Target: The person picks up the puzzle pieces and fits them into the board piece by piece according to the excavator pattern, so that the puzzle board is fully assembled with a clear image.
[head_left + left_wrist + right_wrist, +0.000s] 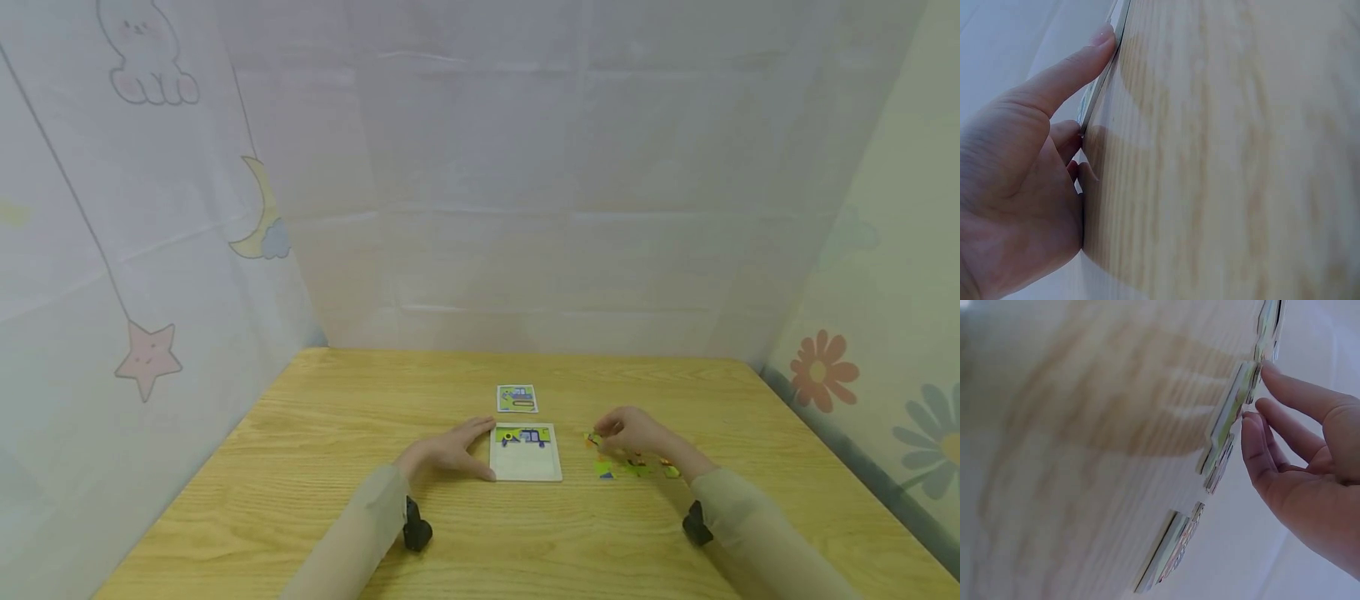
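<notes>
A white square puzzle tray [525, 472] lies on the table, its top part filled with a green and purple vehicle picture. My left hand [454, 450] rests along the tray's left side, thumb by the near corner and fingers by the far one. In the left wrist view the thumb [1079, 72] touches the tray's edge. Over loose puzzle pieces to the right hovers my right hand [633, 432], fingertips at an orange and green piece [591, 438]. In the right wrist view its thumb and fingers are bent but apart, and no piece shows between them.
A small picture card [517, 398] with a similar vehicle lies beyond the tray. Several more pieces, among them a green and blue piece [604, 470] and a green and yellow piece [670, 471], lie under and beside the right hand. Fabric walls surround the wooden table [360, 417].
</notes>
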`<state>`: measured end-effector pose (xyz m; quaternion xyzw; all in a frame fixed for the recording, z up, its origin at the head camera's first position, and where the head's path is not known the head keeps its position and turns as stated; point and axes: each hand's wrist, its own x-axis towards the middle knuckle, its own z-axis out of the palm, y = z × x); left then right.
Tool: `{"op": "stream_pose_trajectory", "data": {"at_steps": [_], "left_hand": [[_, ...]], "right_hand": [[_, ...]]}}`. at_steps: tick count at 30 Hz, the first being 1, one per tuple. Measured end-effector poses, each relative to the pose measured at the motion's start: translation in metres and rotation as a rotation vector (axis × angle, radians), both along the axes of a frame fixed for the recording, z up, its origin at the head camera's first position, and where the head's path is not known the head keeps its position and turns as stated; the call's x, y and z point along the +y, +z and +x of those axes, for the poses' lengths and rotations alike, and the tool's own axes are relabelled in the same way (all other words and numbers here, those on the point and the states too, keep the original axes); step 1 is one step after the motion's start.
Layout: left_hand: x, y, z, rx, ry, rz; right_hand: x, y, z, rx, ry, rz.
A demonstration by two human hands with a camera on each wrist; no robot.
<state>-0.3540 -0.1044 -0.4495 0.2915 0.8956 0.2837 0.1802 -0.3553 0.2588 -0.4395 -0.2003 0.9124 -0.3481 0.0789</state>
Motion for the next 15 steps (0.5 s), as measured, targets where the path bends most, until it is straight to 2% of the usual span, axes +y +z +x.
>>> {"op": "stream_pose_trajectory", "data": {"at_steps": [7,15], "left_hand": [[-0.0002,-0.0021,-0.0011,0.0,0.002,0.016],[-0.0002,0.0014,0.0021,0.002,0.0,0.016]], "right_hand": [[-0.0043,-0.0002,0.0026,0.028,-0.006,0.032],[-0.0046,-0.0013,-0.0007,0.046,-0.002,0.057]]}}
